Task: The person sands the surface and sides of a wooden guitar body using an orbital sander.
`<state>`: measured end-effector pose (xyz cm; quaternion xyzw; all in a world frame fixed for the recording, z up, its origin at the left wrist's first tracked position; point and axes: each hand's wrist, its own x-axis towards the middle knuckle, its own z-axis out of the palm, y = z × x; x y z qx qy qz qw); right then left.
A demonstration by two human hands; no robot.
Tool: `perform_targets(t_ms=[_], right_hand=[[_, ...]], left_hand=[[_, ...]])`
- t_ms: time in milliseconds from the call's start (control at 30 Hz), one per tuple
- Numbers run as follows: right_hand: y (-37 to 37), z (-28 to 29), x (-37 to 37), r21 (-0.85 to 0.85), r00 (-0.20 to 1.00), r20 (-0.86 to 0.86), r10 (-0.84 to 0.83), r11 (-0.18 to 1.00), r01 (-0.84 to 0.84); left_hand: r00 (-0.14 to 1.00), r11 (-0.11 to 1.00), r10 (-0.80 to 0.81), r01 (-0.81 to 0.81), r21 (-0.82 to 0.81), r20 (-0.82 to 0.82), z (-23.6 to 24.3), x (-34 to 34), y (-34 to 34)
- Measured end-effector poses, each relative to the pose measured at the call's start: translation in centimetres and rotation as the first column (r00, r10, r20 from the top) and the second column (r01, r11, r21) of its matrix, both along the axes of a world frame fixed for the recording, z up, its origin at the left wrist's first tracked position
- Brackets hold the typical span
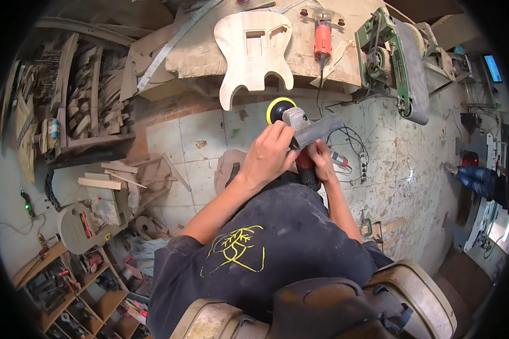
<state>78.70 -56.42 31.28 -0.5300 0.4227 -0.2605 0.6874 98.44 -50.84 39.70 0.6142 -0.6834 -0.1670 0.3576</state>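
Note:
An angle grinder (pixel 294 117) with a yellow-rimmed round pad (pixel 278 103) is held before me, its red and black body pointing toward my chest. My left hand (pixel 266 150) is closed at its head, on a dark grey strip (pixel 318 129), perhaps abrasive, which lies across the tool. My right hand (pixel 321 164) is closed around the grinder's body beneath that strip. Just beyond the pad, a pale wooden guitar body (pixel 254 51) with routed cavities rests on the front of the workbench (pixel 189 56).
A red router (pixel 322 39) and green belt sander (pixel 382 62) sit on the bench. Cables and a smaller tool (pixel 340 160) lie on the tiled floor. Wood offcuts (pixel 90 101) fill the left side; shelving (pixel 73 288) stands lower left. Another person's legs (pixel 472 181) show far right.

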Motion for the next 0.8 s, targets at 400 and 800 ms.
perform_targets(t_ms=[400, 800], right_hand=[[-2.7, 0.9, 9.6, -0.111, 0.876, -0.477, -0.074, 0.994, 0.023], [-3.5, -1.4, 16.5, -0.024, 0.807, -0.569, -0.157, 0.984, 0.175]], left_hand=[[0.698, 0.736, 0.638, -0.427, 0.526, -0.326, -16.8, 20.7, -1.4], [0.911, 0.995, 0.040, 0.002, 0.100, -0.410, -9.3, 19.8, -8.1]])
